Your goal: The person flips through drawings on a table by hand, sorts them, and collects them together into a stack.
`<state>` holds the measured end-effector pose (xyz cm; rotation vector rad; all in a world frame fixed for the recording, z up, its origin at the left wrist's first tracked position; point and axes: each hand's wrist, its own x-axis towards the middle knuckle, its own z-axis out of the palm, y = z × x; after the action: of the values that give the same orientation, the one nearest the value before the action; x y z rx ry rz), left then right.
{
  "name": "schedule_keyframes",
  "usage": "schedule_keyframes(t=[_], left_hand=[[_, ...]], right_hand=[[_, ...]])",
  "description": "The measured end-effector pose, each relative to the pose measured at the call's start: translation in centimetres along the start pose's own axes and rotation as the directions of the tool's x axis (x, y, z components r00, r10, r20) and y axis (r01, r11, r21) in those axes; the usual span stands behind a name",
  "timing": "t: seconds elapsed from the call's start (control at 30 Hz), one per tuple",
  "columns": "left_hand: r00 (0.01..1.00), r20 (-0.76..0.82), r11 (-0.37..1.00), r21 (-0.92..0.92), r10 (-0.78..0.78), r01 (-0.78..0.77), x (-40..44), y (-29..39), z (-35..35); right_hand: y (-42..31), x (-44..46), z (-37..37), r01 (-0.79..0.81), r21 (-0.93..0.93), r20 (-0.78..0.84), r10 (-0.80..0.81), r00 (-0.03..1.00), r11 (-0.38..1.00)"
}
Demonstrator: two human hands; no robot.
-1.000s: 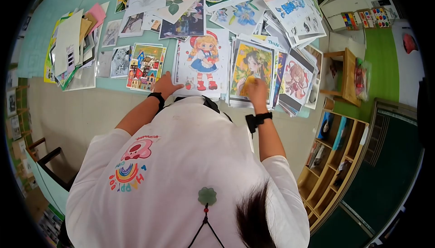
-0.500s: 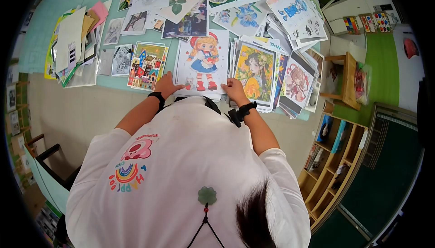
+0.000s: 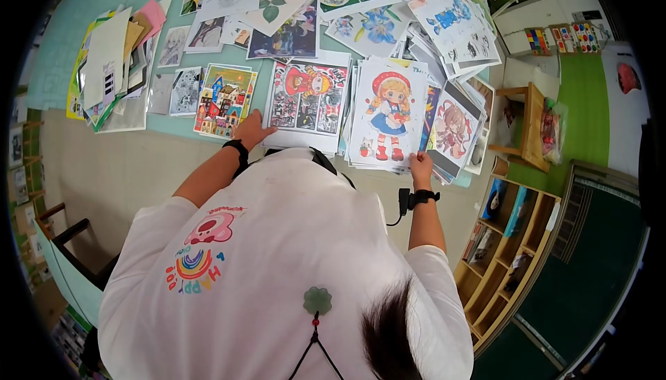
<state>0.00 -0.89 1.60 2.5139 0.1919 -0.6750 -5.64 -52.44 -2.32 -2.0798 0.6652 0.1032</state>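
My right hand pinches the lower right corner of a sheet showing a blonde girl in a red hat and blue dress, which lies over the right-hand pile. Just left of that pile, a sheet with red, black and white panels and a small blonde figure tops the middle pile. My left hand rests with fingers apart at this pile's lower left corner, holding nothing. The colourful houses picture is beside my left hand. A picture of a red-brown-haired figure lies right of the girl sheet.
On the glass table, a stack of papers and envelopes is at the left. Many drawings, including a blue flower sheet, overlap at the back. A wooden stool and shelf stand to the right.
The girl sheet has moved right with my right hand, from the middle pile onto the right-hand pile, covering the yellow picture. The panelled sheet now shows in the middle. My left hand stays near its place.
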Motion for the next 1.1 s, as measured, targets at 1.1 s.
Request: schedule_keyframes(t=[1.1], left_hand=[[1.0,-0.011,0.991,0.137,-0.002,0.003,-0.5,1.6,0.2]], right_hand=[[-16.9,-6.3,15.0,0.413,-0.375,0.449,-0.227,0.864,0.83]])
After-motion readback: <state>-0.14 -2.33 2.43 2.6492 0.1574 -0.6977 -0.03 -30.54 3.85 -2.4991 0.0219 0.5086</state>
